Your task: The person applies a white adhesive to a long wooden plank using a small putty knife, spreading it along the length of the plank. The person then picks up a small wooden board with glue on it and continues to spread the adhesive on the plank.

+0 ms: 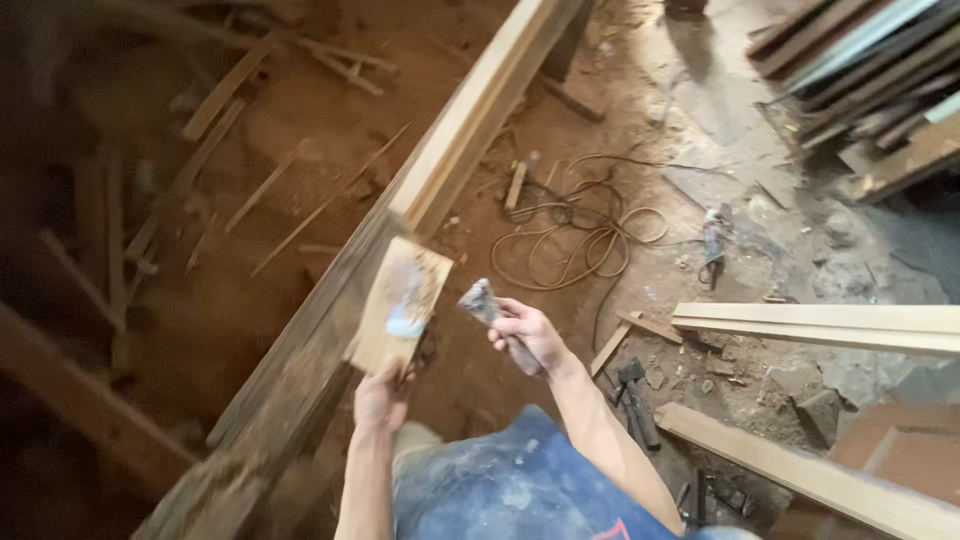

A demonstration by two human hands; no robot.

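**Small board in one hand, putty knife in the other, down on the sawdust floor**

Closest to the camera were the person's blue dusty trousers, with both forearms reaching out over them. The left hand was closed around the near end of a small flat wooden board, holding it up so the face pointed at the camera. There was a pale whitish-blue smear of filler on that face. The board's long axis ran away from the person, tipped slightly right, with its far end up against the long timber beam.

The right hand was wrapped round the handle of a putty knife, with the blade end pointing up and left towards the board. So the board sat just left of the blade, near it but not touching as far as I could tell. The right hand was the one closer to the smeared patch, since the left was busy at the board's bottom end.

Further out, the floor was all red-brown sawdust. A hammer lay just right of the right forearm, by some pale planks. Beyond that were a coiled cable and a small power tool. Thin wood offcuts were scattered far left, and stacked boards sat in the far right corner.
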